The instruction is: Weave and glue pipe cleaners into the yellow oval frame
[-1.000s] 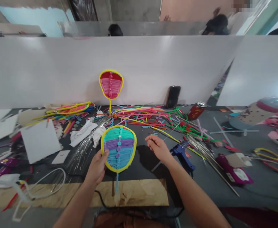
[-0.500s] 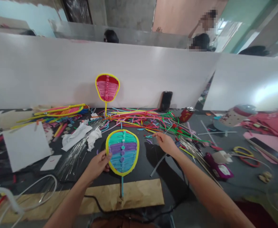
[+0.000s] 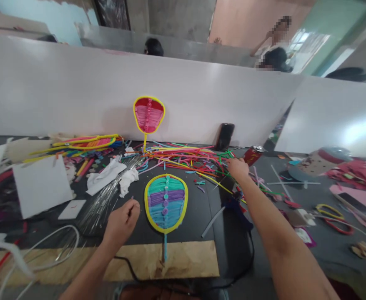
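In the head view, the yellow-rimmed fan (image 3: pixel 166 203) lies on the dark table (image 3: pixel 198 229), near the middle, its blue handle (image 3: pixel 165 248) reaching over a brown strip (image 3: pixel 195 258). Just to its left, apart from it, is the person's left hand (image 3: pixel 122 220), fingers curled in; whether it pinches anything cannot be told. The right hand (image 3: pixel 237 168) is farther off, at the right end of the colored stems (image 3: pixel 186 154), beside a red can (image 3: pixel 253 155); its grip is unclear.
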`<state>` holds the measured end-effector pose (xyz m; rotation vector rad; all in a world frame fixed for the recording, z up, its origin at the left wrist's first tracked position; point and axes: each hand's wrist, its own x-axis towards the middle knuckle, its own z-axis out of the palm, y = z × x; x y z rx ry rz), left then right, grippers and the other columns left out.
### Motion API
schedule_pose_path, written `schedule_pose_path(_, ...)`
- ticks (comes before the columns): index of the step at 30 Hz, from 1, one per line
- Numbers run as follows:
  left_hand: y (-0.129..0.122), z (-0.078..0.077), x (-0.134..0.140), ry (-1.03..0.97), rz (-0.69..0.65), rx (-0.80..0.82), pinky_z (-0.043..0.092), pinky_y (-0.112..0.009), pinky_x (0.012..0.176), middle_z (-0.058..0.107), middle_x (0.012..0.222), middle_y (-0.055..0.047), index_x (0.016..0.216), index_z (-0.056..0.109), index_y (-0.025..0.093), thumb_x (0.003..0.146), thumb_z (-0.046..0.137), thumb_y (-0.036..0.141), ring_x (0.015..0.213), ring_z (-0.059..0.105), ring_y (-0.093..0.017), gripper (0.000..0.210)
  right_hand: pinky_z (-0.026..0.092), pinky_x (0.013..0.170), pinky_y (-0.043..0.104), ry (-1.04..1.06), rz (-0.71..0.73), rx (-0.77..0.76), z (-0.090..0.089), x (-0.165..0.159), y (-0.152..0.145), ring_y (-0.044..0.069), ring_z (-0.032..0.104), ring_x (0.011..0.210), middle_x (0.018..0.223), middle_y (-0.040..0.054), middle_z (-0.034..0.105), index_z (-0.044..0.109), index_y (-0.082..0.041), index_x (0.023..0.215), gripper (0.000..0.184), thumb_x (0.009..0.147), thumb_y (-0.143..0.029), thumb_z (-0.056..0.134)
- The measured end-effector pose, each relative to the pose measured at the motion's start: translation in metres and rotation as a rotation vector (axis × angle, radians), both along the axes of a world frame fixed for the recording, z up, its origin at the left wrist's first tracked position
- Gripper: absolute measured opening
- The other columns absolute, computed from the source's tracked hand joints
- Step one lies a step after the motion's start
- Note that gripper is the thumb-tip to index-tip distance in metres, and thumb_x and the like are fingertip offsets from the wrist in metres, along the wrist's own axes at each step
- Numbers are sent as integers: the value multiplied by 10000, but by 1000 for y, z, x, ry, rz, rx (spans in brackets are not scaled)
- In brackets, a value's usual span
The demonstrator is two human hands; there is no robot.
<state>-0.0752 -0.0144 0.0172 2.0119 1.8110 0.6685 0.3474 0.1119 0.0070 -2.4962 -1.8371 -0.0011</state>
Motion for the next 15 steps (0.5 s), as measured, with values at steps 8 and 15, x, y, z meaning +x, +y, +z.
schedule_pose_path(8, -24, -13, -11, -9, -50, -49, 327, -221, 517, 506, 528, 36, 622, 493, 209, 892, 348, 400, 500, 503, -122, 361, 402, 851, 460, -21, -16, -88, -13, -3, 14, 321, 490, 1135, 1096, 182, 646, 696, -154, 957, 280, 819, -110, 456)
schedule_pose_path(15, -53, -32, 3, 42, -418, 76, 413, -345, 891, 673, 1077, -52, 1080, 618, 250, 850, 492, 216, 1015, 570, -214, 265, 453, 732, 354, 109, -128, 6, -15, 9, 16, 282, 625, 922, 943, 190, 679, 647, -119, 1021, 272, 799, -162, 496)
